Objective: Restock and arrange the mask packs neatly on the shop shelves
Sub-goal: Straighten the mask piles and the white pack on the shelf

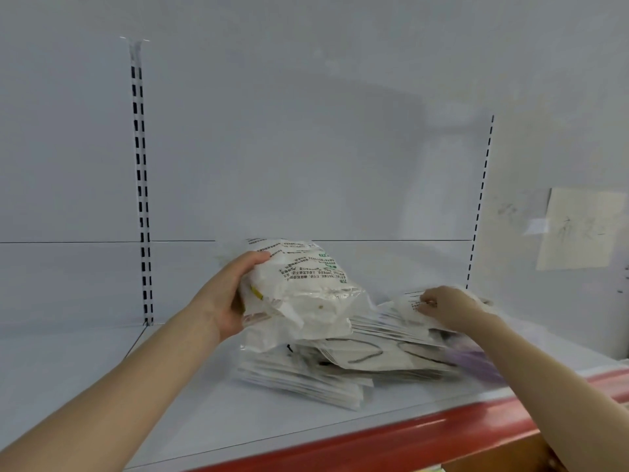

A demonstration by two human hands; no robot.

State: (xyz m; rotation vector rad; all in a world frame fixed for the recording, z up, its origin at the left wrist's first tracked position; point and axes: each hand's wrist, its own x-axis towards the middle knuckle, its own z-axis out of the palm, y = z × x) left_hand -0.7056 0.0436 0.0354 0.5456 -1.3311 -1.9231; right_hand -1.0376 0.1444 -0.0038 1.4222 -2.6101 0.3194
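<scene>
A loose pile of flat clear mask packs (340, 366) lies on the white shelf (102, 362), fanned out toward the right. My left hand (224, 294) grips a bulky white mask pack (299, 287) with green and black print, held tilted above the pile's left part. My right hand (446, 306) pinches the top edge of a flat pack (401, 315) at the pile's right end, fingers curled over it.
A red price strip (408, 437) runs along the shelf's front edge. White back panel with slotted uprights (141, 185) at left and right. A paper note (578, 229) is taped to the panel at right. A purple pack (476, 361) lies under my right forearm.
</scene>
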